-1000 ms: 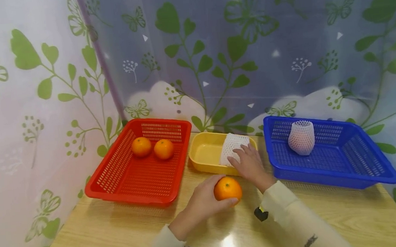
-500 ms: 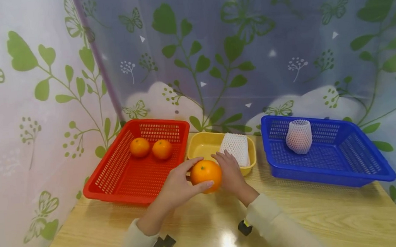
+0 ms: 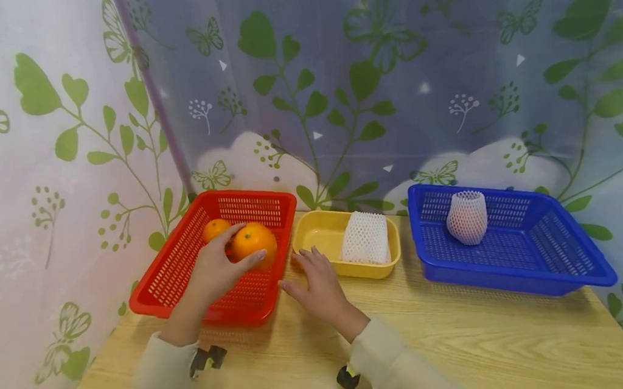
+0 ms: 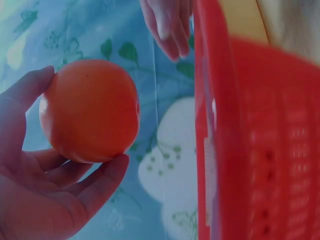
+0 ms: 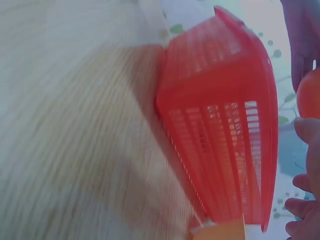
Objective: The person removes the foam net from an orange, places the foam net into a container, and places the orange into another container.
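My left hand (image 3: 215,268) grips an orange (image 3: 254,245) and holds it above the red basket (image 3: 172,279), thumb on top and fingers beneath; the left wrist view shows the same orange (image 4: 90,110) cupped in that hand beside the basket's wall (image 4: 250,150). Another orange (image 3: 214,228) lies in the basket's back part, half hidden by my hand. My right hand (image 3: 318,282) hovers open over the table between the red basket and the yellow tray (image 3: 314,234), holding nothing. A white foam net (image 3: 366,238) lies in the tray.
A blue basket (image 3: 558,260) stands at the right with a fruit wrapped in foam net (image 3: 466,217) at its back. The wooden table (image 3: 466,341) ends at a leaf-patterned curtain (image 3: 336,95) behind and at the left.
My left hand has carried the orange left and away, from the table's middle to above the red basket. My right hand left the foam net and moved left to the tray's corner.
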`<state>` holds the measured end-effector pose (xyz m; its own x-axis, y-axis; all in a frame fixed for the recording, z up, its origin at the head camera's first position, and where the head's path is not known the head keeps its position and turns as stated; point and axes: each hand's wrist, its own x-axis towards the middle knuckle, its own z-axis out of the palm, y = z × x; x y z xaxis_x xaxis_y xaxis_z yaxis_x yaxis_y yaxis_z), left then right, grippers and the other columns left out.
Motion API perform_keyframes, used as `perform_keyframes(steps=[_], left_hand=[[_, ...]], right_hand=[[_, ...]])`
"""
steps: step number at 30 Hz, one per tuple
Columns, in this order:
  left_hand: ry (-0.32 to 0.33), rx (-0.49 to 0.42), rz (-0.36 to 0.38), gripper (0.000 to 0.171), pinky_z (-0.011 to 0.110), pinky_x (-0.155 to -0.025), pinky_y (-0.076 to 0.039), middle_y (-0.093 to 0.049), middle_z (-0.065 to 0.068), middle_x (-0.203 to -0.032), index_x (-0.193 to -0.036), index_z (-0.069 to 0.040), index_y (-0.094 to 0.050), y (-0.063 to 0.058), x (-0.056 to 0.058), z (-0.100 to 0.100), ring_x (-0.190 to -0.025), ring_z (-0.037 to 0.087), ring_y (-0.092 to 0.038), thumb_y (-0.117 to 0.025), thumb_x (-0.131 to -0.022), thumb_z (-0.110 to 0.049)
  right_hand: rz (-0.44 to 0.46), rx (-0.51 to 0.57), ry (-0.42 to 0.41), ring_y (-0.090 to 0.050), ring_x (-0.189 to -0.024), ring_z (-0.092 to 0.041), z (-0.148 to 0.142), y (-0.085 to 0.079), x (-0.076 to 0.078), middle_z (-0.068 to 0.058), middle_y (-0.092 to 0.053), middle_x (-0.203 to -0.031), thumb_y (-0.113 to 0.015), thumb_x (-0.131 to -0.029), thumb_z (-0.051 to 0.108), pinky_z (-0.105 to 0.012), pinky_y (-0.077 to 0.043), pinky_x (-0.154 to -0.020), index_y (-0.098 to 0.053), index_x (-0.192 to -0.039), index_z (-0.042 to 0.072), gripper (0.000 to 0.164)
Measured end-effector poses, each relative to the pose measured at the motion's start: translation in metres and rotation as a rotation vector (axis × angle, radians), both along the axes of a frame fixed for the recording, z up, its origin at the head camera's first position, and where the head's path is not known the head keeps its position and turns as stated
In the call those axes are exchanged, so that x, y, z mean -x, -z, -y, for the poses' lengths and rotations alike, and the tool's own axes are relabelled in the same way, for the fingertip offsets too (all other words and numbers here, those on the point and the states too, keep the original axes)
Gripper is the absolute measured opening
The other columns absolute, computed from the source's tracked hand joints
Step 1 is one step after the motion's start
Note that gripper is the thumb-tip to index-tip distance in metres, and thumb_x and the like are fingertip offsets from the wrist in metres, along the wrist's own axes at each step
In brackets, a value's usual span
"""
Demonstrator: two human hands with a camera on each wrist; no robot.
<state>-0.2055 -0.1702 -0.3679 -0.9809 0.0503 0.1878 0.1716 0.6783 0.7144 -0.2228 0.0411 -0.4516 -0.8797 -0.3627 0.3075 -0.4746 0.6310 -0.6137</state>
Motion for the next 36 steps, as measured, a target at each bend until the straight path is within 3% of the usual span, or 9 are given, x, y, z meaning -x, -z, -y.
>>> perform_keyframes(steps=[9, 18, 26, 36], left_hand=[[-0.051, 0.047, 0.011, 0.079, 0.054, -0.095, -0.046, -0.051, 0.023, -0.135, -0.146, -0.005, -0.040, -0.002, 0.021, 0.030, -0.113, 0.038, -0.054, -0.068, -0.087, -0.050], [-0.113, 0.041, 0.004, 0.080, 0.055, -0.099, -0.042, -0.049, 0.025, -0.137, -0.146, -0.005, -0.039, -0.010, 0.046, 0.044, -0.117, 0.041, -0.051, -0.066, -0.087, -0.051], [-0.184, -0.067, 0.044, 0.079, 0.056, -0.103, -0.039, -0.041, 0.026, -0.144, -0.149, -0.006, -0.032, -0.003, 0.077, 0.054, -0.122, 0.042, -0.046, -0.063, -0.090, -0.049], [-0.271, -0.184, 0.042, 0.078, 0.053, -0.106, -0.037, -0.040, 0.024, -0.146, -0.149, -0.003, -0.033, 0.012, 0.103, 0.061, -0.127, 0.040, -0.044, -0.065, -0.090, -0.042]], right_hand=[[0.069, -0.010, -0.039, -0.015, -0.147, -0.031, 0.020, -0.007, -0.016, -0.010, -0.029, -0.157, -0.063, -0.088, 0.055, -0.057, -0.017, -0.115, -0.042, -0.146, 0.009, 0.077], [0.074, -0.178, -0.043, -0.008, -0.149, -0.027, 0.033, -0.015, -0.016, -0.008, -0.018, -0.161, -0.057, -0.081, 0.072, -0.048, -0.013, -0.119, -0.033, -0.151, 0.007, 0.098], [0.073, -0.325, -0.067, -0.008, -0.148, -0.028, 0.034, -0.017, -0.009, -0.012, -0.018, -0.160, -0.053, -0.080, 0.077, -0.040, -0.010, -0.120, -0.029, -0.151, 0.002, 0.105], [0.065, -0.431, -0.081, -0.014, -0.148, -0.028, 0.034, -0.023, -0.009, -0.014, -0.020, -0.159, -0.050, -0.082, 0.077, -0.040, -0.011, -0.120, -0.027, -0.151, 0.001, 0.105]])
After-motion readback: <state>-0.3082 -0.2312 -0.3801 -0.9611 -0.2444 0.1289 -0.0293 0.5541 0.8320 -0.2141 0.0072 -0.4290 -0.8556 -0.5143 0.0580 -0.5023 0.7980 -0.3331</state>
